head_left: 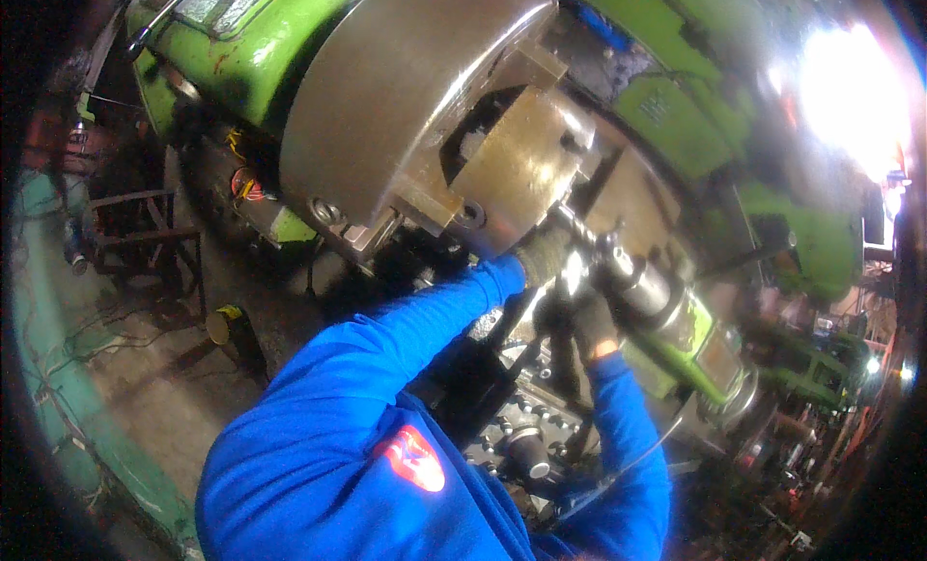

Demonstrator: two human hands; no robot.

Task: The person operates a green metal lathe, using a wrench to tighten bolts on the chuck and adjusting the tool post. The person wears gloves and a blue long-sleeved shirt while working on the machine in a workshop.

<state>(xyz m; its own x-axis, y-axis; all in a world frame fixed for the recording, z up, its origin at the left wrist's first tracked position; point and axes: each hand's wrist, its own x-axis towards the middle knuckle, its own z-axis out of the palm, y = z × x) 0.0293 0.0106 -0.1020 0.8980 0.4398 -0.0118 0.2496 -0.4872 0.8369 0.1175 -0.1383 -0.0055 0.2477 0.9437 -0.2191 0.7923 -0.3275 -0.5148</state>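
A large steel lathe chuck (386, 88) fills the upper middle, its jaws clamping a squarish metal block (526, 155) with a smooth, shiny face. From the lower right, the tailstock quill (645, 283) points at that face, with a slim bright tool (576, 221) at its front end reaching the block. My left hand (546, 254), in a dark glove, is close below the block, beside the slim tool. Just under the quill is my gloved right hand (591, 320), nearer the tailstock. Glare and shadow hide the fingers of both hands, so any grip is unclear.
Green lathe housing (299, 40) rises behind the chuck. Below my hands lies the carriage with a bolted tool post (526, 450). A dark metal frame stand (154, 242) is on the floor at left. A bright lamp (850, 98) glares at upper right.
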